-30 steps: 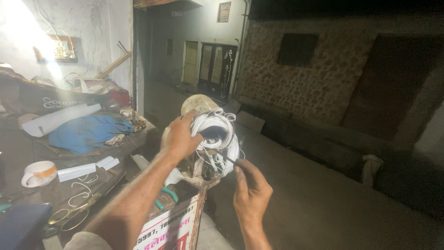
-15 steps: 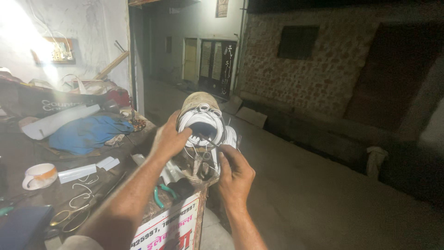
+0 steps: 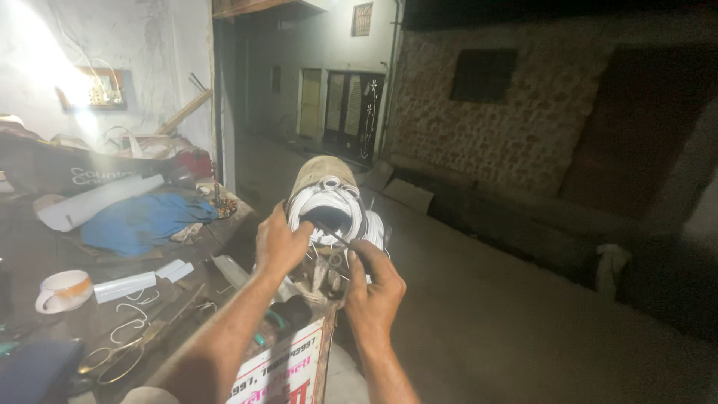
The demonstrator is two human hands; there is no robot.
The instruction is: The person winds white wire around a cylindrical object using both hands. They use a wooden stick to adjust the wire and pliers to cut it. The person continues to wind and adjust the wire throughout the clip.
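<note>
— Where was the piece when you looked in?

— Straight ahead of both hands, at the near edge of the desk. It was a round motor-like part with white windings, its long axis running away from me and slightly upward, so the open white end faced the camera.

— And the hands?

— Apart, one to each side. My view showed the left hand clamped on the left rim of the part, fingers curled over the white ring. The right hand sat lower and to the right, pinched shut on a thin dark tool whose tip lay against the face of the windings. The left was the nearer one to the body of the part; the right met it only through the tool.

— What did you count?

— One motor part, one thin tool, two hands. On the desk off to the left: one white cup, one blue cloth, one long white roll, one small white tube, and one pair of scissors, as far as I could tell. Below the hands stood one printed sign board. The far clutter was too dim to count.
</note>
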